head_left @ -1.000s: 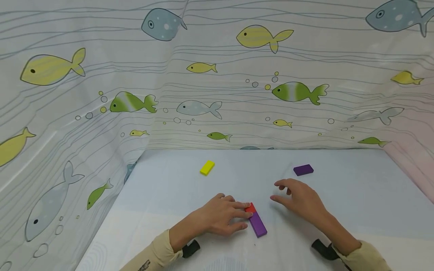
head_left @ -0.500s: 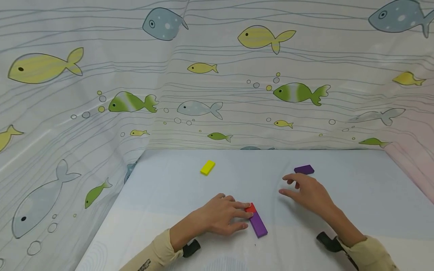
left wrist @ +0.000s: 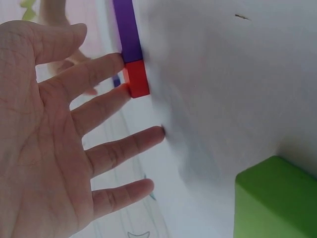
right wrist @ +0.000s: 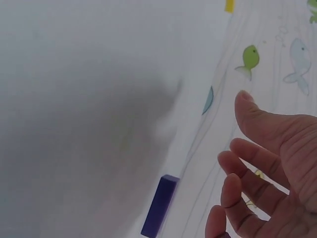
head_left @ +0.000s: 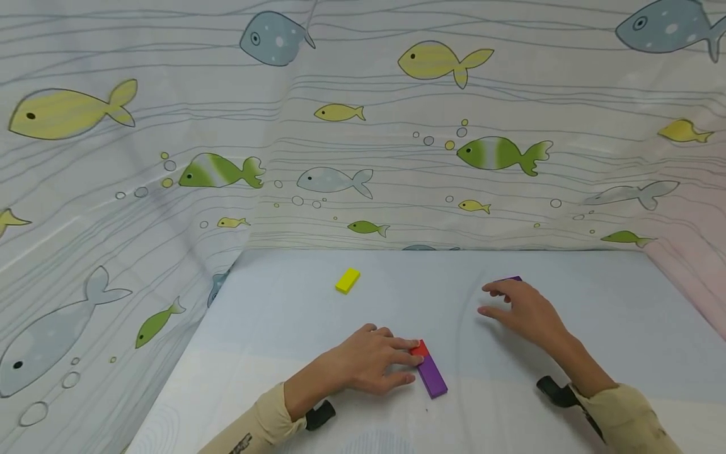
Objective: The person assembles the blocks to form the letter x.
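Head view shows the left hand (head_left: 367, 362) lying flat on the pale blue desk (head_left: 295, 315), its grip wide and holding nothing, straight fingertips touching the red block (head_left: 419, 348). That red block sits end to end against a long purple block (head_left: 432, 376), the two forming one line. In the left wrist view the fingers (left wrist: 99, 74) press against the red block's side, and a green block (left wrist: 275, 198) fills the lower right corner. The right hand (head_left: 524, 309) hovers farther back, fingers relaxed and spread, grip wide and empty, just above a second purple block (head_left: 513, 278) that peeks out behind the fingertips. The right wrist view shows that block (right wrist: 159, 206) lying apart from the fingers (right wrist: 237, 191). A yellow block (head_left: 347, 280) rests well apart, near the fish-patterned curtain (head_left: 397, 139).
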A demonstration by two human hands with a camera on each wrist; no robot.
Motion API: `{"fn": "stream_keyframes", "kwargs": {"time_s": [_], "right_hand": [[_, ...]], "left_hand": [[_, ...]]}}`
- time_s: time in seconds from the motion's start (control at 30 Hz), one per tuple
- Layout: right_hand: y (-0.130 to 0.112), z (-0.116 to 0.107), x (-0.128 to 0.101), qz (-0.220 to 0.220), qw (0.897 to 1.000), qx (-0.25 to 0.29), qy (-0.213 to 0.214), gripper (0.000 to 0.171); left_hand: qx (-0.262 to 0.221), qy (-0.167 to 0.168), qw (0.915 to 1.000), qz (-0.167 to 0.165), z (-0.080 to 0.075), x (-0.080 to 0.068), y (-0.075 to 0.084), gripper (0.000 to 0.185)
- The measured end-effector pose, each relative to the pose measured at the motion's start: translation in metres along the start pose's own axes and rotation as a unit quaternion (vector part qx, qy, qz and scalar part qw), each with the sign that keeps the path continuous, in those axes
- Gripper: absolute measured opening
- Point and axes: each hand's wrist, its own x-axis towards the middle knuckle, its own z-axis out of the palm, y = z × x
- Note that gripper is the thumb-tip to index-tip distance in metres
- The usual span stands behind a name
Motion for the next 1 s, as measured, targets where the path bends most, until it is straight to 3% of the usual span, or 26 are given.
{"fn": "stream_keyframes", "kwargs": {"time_s": [0.4, 1.0], "right_hand": [[0.019, -0.007, 0.01, 0.001, 1.0, 0.001, -0.023, 0.052], [0.037, -0.01, 0.022, 0.025, 0.999, -0.012, -0.019, 0.045]], "left_hand": [[-0.007, 0.0, 1.0, 0.001, 0.0, 0.0, -0.001, 0.045], [-0.007, 0.003, 1.0, 0.003, -0.001, -0.001, 0.0, 0.045]]}}
